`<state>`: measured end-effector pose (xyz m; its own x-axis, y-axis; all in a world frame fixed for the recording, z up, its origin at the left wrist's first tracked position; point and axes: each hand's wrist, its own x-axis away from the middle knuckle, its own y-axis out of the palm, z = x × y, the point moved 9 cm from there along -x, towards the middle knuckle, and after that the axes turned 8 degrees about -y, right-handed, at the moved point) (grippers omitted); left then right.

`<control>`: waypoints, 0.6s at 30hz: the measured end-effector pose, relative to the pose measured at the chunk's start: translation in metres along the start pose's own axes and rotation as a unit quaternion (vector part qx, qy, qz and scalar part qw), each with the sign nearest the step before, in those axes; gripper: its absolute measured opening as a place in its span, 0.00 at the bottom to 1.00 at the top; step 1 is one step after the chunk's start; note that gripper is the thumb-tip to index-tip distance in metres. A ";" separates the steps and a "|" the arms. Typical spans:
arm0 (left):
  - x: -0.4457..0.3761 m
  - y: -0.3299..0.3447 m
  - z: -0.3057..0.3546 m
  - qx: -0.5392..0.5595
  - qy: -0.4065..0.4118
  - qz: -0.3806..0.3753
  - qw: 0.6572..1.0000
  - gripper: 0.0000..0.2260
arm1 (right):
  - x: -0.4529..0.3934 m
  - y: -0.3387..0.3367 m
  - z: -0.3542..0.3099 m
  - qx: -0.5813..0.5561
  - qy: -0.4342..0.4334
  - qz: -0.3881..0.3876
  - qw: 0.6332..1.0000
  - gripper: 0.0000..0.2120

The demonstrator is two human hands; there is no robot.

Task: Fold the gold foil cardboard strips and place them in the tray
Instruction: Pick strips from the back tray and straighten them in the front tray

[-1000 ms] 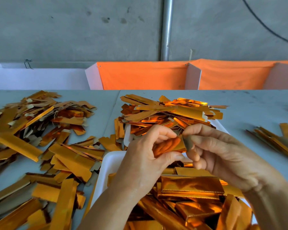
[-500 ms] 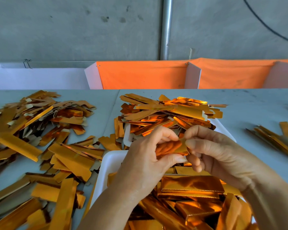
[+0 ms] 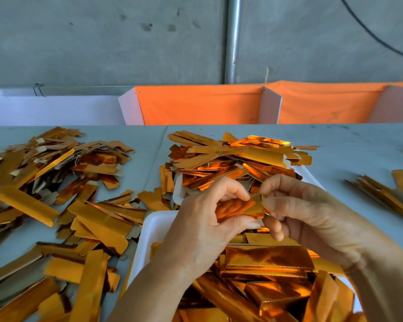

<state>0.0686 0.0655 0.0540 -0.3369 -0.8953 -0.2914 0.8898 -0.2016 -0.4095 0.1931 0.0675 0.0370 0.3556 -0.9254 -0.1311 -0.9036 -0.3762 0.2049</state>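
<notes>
A gold foil strip [image 3: 239,209] is held between both hands above the near white tray [image 3: 153,231]. My left hand [image 3: 203,231] grips the strip's left part, thumb under it and fingers curled over the top. My right hand [image 3: 305,214] pinches the strip's right end between thumb and forefinger. Most of the strip is hidden by my fingers. Folded gold pieces [image 3: 268,263] fill the near tray below my hands.
A second white tray [image 3: 178,191] behind my hands is heaped with gold strips [image 3: 240,159]. Loose flat strips [image 3: 56,194] cover the grey table on the left, and a small bundle [image 3: 386,194] lies at the right. Orange and white partitions [image 3: 200,105] line the table's back.
Both hands stay on the strip above the near tray. The right hand's thumb and forefinger have shifted slightly along the strip's right end, bending it.
</notes>
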 end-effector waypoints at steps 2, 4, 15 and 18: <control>0.000 -0.001 -0.001 0.004 0.000 -0.001 1.000 0.13 | 0.000 0.000 0.000 -0.007 0.001 0.002 1.000 0.06; 0.000 -0.002 -0.001 0.007 0.002 0.001 1.000 0.13 | 0.000 0.000 0.000 -0.017 -0.001 0.010 1.000 0.06; 0.002 -0.004 0.009 -0.064 0.033 0.016 0.997 0.11 | 0.001 -0.002 0.000 0.054 -0.012 0.039 0.998 0.09; 0.004 -0.005 0.015 -0.096 0.057 0.024 0.993 0.09 | 0.000 -0.003 -0.001 0.071 -0.018 0.042 0.996 0.10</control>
<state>0.0678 0.0574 0.0674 -0.3391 -0.8485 -0.4063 0.8337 -0.0709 -0.5477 0.1958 0.0681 0.0376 0.2704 -0.9502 -0.1551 -0.9555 -0.2846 0.0780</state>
